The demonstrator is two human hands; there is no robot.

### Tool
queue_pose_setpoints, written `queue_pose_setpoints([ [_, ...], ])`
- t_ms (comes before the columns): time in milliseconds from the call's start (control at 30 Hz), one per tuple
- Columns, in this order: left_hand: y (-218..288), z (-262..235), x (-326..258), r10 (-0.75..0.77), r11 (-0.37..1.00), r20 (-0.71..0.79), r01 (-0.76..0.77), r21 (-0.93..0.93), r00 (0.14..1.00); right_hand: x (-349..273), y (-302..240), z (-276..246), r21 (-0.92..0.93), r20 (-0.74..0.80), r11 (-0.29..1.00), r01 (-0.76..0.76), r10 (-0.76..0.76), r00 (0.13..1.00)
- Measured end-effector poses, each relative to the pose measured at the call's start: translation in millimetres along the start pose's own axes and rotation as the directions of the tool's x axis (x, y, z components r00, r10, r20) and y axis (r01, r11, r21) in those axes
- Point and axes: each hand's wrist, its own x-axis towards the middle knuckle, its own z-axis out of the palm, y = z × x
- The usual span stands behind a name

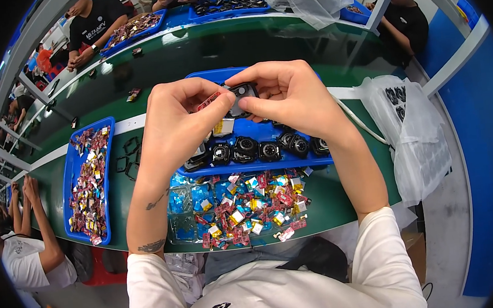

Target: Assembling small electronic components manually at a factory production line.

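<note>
both hands are raised together over the middle blue tray (310,159), and everything below is placed against that tray. the small black housing (243,90) sits between them, above the tray's far half; its long axis runs roughly left to right, from one hand to the other. the right hand (291,95) pinches the housing's right end between thumb and curled fingers and covers more of it, so it is the nearer hand. the left hand (177,122) is closed too, its thumb and forefinger pinching a small red-and-silver part (210,100) just left of the housing, touching or nearly touching its edge; which one cannot be told. in the tray, along its near wall, lies a row of round black modules (260,150). just nearer than the tray, on the green bench (146,202), is a loose heap of red, yellow and blue wrapped parts (245,209). well to the left of the tray a second, narrow blue tray (69,185) holds more such parts. to its right lies a clear plastic bag (419,140) with dark pieces inside.
</note>
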Motion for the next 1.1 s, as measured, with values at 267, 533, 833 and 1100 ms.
queue_pose_setpoints([
  [267, -3.4, 0.7, 0.0, 0.031, 0.996, -0.027, -0.029, 0.083, 0.999, -1.3, 2.7, 7.7, 0.028, -0.076, 1.0, 0.002, 0.0, 0.997],
  [533, 0.9, 6.0, -2.3, 0.118, 0.99, -0.077, -0.112, 0.085, 0.99, -1.4, 5.1, 8.8, -0.06, -0.17, 0.993, 0.099, -0.108, 0.98],
  [833, 5.5, 2.0, -4.9, 0.139, 0.99, -0.099, -0.134, 0.053, 0.985, 1.7, 4.2, 5.4, 0.105, -0.362, 0.98, 0.167, -0.119, 0.925],
  [1100, -2.8, -4.5, -3.0, -0.048, 0.848, 0.175, 0.133, -0.513, 0.983, -6.1, -6.6, 8.8, -0.127, -0.388, 0.963, 0.239, -0.27, 0.881],
])
